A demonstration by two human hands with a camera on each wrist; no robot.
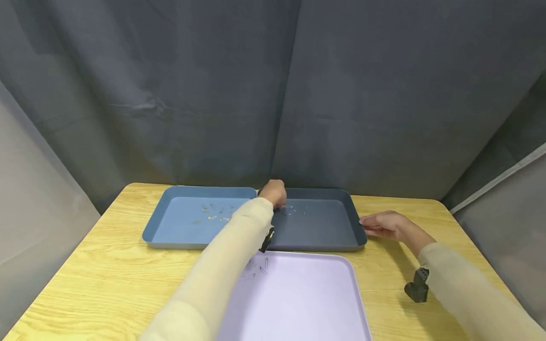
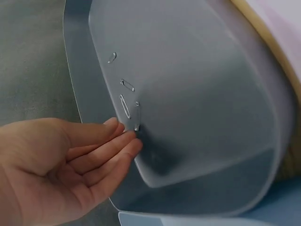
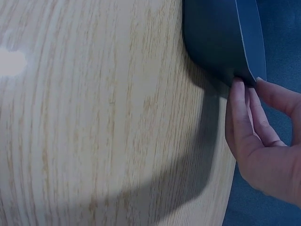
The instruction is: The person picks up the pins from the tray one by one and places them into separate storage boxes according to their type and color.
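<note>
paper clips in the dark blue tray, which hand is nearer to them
Left. The left hand has its fingertips right at the small metal paper clips inside the dark blue plastic tray. The right hand rests at that tray's outer right rim, away from them.

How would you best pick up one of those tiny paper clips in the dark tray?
Probably from above: pinch a paper clip across its narrow width with fingertips. It lies flat on the dark tray floor, so nothing sticks up to grasp from the side.
</note>
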